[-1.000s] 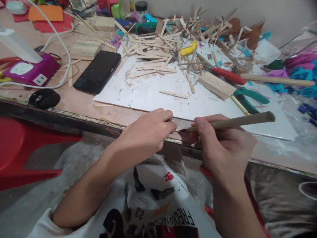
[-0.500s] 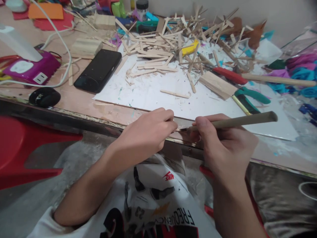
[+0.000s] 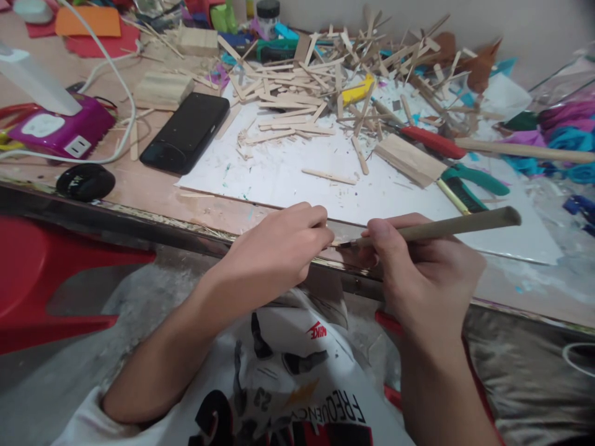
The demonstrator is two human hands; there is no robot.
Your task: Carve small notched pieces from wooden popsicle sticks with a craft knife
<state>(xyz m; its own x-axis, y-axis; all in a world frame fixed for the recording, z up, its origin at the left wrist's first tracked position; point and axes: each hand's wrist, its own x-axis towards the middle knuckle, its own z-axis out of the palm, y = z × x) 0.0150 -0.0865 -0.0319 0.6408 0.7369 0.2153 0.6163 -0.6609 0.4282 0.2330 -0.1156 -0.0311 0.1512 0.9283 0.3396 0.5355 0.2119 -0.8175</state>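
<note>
Over the table's front edge, my left hand [image 3: 283,244] is closed in a pinch on a small piece of pale wood [image 3: 334,244]. Most of that piece is hidden by the fingers. My right hand [image 3: 425,272] grips a carving tool [image 3: 460,225] with a thick tan handle pointing right. Its dark narrow tip meets the wood close to my left fingertips; the exact shape of the blade is too small to tell.
Beyond my hands, white board [image 3: 279,179] bears a heap of wooden sticks [image 3: 297,87], a wood block [image 3: 409,160] and green-handled pliers [image 3: 478,179]. Leftward lie a black phone [image 3: 186,133], a black round case [image 3: 85,182] and a purple power adapter [image 3: 65,127]. A red stool [image 3: 37,272] stands below.
Both hands keep nearly the same place and grip. The tool's tip has barely shifted against the wood, and the whole view has moved slightly.
</note>
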